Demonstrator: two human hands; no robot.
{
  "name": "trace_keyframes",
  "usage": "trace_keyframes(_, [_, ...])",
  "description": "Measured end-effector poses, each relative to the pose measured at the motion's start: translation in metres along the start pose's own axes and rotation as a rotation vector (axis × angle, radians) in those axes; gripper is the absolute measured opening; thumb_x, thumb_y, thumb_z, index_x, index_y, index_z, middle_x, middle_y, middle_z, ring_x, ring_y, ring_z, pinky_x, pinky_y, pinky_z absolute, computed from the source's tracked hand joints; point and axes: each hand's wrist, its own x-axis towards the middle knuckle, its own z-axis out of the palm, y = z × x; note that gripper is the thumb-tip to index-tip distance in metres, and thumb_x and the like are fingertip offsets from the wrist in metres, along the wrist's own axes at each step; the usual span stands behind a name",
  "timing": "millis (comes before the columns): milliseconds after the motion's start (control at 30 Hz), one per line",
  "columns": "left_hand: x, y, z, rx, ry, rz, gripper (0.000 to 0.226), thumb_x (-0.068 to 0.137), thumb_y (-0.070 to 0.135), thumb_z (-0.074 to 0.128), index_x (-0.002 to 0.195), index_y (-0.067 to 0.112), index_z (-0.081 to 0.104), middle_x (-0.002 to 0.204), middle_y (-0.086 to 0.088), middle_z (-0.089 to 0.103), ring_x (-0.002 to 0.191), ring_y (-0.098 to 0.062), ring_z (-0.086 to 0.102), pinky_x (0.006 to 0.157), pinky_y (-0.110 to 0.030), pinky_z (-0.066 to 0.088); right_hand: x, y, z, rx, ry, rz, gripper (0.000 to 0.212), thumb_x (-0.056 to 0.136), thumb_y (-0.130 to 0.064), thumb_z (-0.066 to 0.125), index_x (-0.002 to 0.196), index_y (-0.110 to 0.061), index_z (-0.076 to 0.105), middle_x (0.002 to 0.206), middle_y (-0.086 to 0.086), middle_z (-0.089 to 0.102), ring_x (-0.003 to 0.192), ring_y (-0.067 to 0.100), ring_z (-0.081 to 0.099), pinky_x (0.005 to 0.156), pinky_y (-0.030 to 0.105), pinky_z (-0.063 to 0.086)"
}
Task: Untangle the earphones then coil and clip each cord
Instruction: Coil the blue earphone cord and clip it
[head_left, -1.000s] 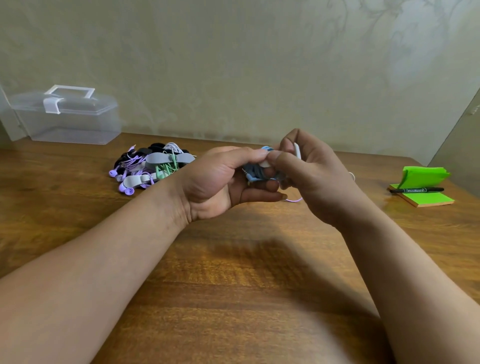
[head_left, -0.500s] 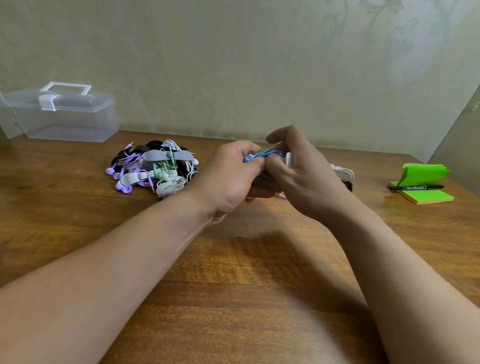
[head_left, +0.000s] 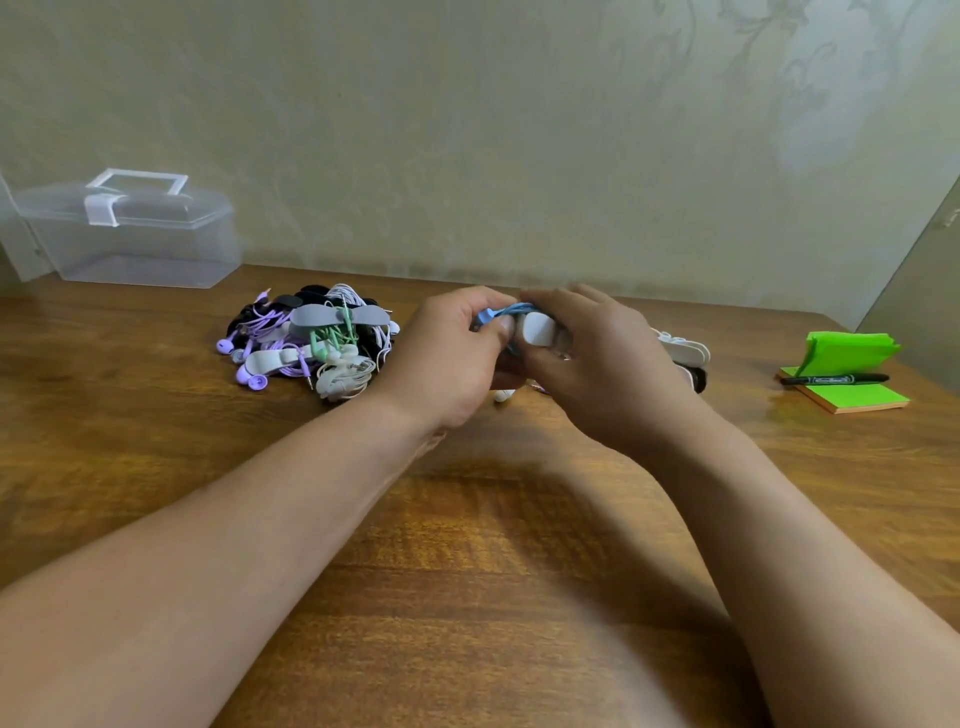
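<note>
Both hands meet above the middle of the wooden table (head_left: 467, 545). My left hand (head_left: 447, 364) grips a coiled blue earphone cord (head_left: 501, 313), thumb pressed against it. My right hand (head_left: 602, 358) pinches a white cord clip (head_left: 537, 330) wrapped round that coil. A pile of coiled and clipped earphones (head_left: 311, 338), purple, green, white and black with grey clips, lies to the left of my hands. A white earbud (head_left: 503, 396) peeks out below my hands.
A clear plastic box with a white handle (head_left: 130, 234) stands at the back left against the wall. More white and black clips (head_left: 685, 353) lie behind my right hand. A green sticky-note pad with a black marker (head_left: 841, 382) sits at the right.
Both hands have moved slightly away from me with the blue coil. The white clip now lies folded round the cord under my right thumb.
</note>
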Motion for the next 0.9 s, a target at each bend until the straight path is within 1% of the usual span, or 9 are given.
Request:
trace_keyframes(167, [-0.002, 0.000, -0.002, 0.181, -0.024, 0.055, 0.021, 0.106, 0.016, 0.056, 0.107, 0.023, 0.076, 0.088, -0.010, 0.077, 0.075, -0.031, 0.077, 0.076, -0.055, 0.064, 0.000, -0.004, 0.003, -0.082, -0.029, 0.005, 0.037, 0.098, -0.028, 0.063, 0.135, -0.020, 0.066, 0.117, 0.003, 0.068, 0.106, 0.024, 0.061, 0.086, 0.037, 0.049])
trace_keyframes(300, [-0.003, 0.000, -0.003, 0.189, -0.025, 0.029, 0.020, 0.107, 0.016, 0.054, 0.110, 0.019, 0.073, 0.087, -0.012, 0.076, 0.072, -0.033, 0.076, 0.075, -0.052, 0.064, 0.000, -0.003, -0.005, -0.252, -0.239, 0.050, 0.060, 0.108, -0.047, 0.041, 0.161, -0.020, 0.035, 0.150, 0.003, 0.053, 0.135, 0.026, 0.050, 0.109, 0.043, 0.039])
trace_keyframes(367, [-0.002, 0.000, -0.005, 0.134, -0.019, -0.004, 0.019, 0.107, 0.013, 0.054, 0.111, 0.014, 0.073, 0.090, -0.018, 0.076, 0.075, -0.038, 0.075, 0.072, -0.048, 0.065, -0.002, -0.002, -0.009, -0.140, -0.348, 0.072, 0.064, 0.109, -0.047, 0.034, 0.166, -0.020, 0.023, 0.161, 0.000, 0.041, 0.146, 0.019, 0.039, 0.115, 0.036, 0.031])
trace_keyframes(433, [-0.002, 0.000, -0.006, 0.071, -0.022, -0.046, 0.019, 0.108, 0.012, 0.053, 0.112, 0.009, 0.072, 0.091, -0.023, 0.075, 0.075, -0.038, 0.075, 0.069, -0.042, 0.066, -0.002, 0.001, -0.011, 0.138, -0.336, 0.118, 0.059, 0.111, -0.044, 0.039, 0.164, -0.021, 0.031, 0.161, -0.004, 0.043, 0.147, 0.010, 0.039, 0.115, 0.027, 0.030])
trace_keyframes(467, [-0.001, 0.000, -0.006, 0.037, -0.023, -0.061, 0.019, 0.108, 0.011, 0.053, 0.112, 0.007, 0.071, 0.091, -0.024, 0.075, 0.072, -0.036, 0.076, 0.069, -0.042, 0.066, -0.001, 0.004, -0.011, 0.254, -0.289, 0.128, 0.055, 0.110, -0.043, 0.045, 0.159, -0.020, 0.042, 0.155, -0.006, 0.052, 0.141, 0.008, 0.047, 0.116, 0.030, 0.037])
trace_keyframes(533, [0.000, 0.000, -0.005, -0.039, -0.026, -0.085, 0.018, 0.106, 0.007, 0.055, 0.112, 0.003, 0.071, 0.090, -0.027, 0.075, 0.069, -0.033, 0.075, 0.070, -0.046, 0.064, 0.001, 0.012, -0.010, 0.373, -0.200, 0.122, 0.042, 0.105, -0.043, 0.059, 0.141, -0.022, 0.063, 0.131, -0.008, 0.071, 0.120, 0.007, 0.065, 0.104, 0.037, 0.052])
trace_keyframes(633, [0.001, 0.001, -0.002, -0.085, -0.104, -0.136, 0.023, 0.104, 0.003, 0.050, 0.114, 0.003, 0.071, 0.095, -0.024, 0.076, 0.079, -0.032, 0.075, 0.079, -0.044, 0.065, 0.005, 0.021, -0.007, 0.452, -0.143, 0.162, 0.031, 0.098, -0.045, 0.070, 0.118, -0.022, 0.072, 0.107, -0.007, 0.077, 0.100, 0.007, 0.072, 0.080, 0.026, 0.056])
trace_keyframes(767, [0.000, 0.004, -0.003, -0.293, -0.297, -0.293, 0.042, 0.101, 0.006, 0.031, 0.129, -0.007, 0.060, 0.126, -0.032, 0.066, 0.110, -0.046, 0.070, 0.095, -0.045, 0.060, 0.005, 0.025, -0.006, 0.403, -0.089, 0.188, 0.024, 0.099, -0.047, 0.068, 0.110, -0.027, 0.075, 0.101, -0.008, 0.077, 0.095, 0.008, 0.072, 0.080, 0.033, 0.058])
trace_keyframes(900, [-0.001, 0.003, -0.003, -0.304, -0.338, -0.301, 0.042, 0.108, 0.012, 0.030, 0.132, -0.003, 0.060, 0.130, -0.029, 0.065, 0.111, -0.041, 0.071, 0.087, -0.040, 0.062, 0.003, 0.021, -0.002, 0.383, -0.097, 0.203, 0.019, 0.103, -0.042, 0.064, 0.110, -0.026, 0.073, 0.098, -0.007, 0.072, 0.072, 0.010, 0.068, 0.052, 0.030, 0.056])
